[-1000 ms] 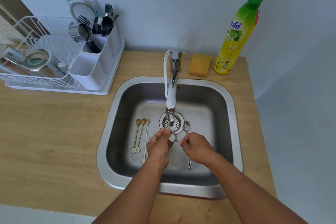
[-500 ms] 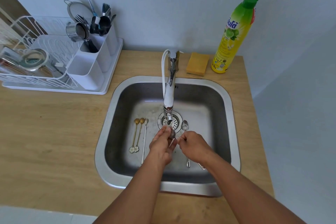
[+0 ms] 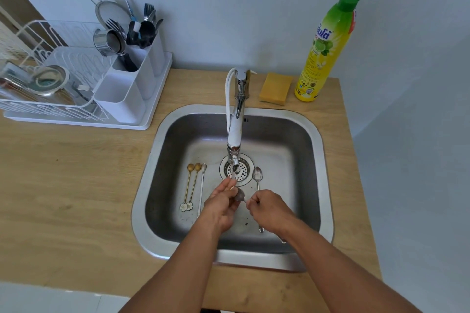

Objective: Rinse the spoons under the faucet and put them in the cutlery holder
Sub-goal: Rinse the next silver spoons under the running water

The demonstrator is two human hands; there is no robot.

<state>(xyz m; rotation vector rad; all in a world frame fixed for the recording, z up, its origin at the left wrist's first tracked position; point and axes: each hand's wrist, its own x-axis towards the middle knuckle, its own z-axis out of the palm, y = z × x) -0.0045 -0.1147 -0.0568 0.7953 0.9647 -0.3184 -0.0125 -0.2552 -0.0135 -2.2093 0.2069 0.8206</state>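
While the right hand (image 3: 270, 211) pinches its handle, a small silver spoon (image 3: 239, 195) lies bowl-first under the faucet (image 3: 235, 134), the left hand's (image 3: 220, 207) fingers rubbing it. Four more spoons rest on the sink (image 3: 326, 185) floor, two gold ones (image 3: 189, 187) at left.

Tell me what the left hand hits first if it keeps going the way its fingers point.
Probably the faucet spout tip: the left hand points up-right toward it, over the drain strainer. Depth is unclear, so it might pass underneath.

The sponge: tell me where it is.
The sponge lies on the counter behind the sink, between the faucet and the dish soap bottle.
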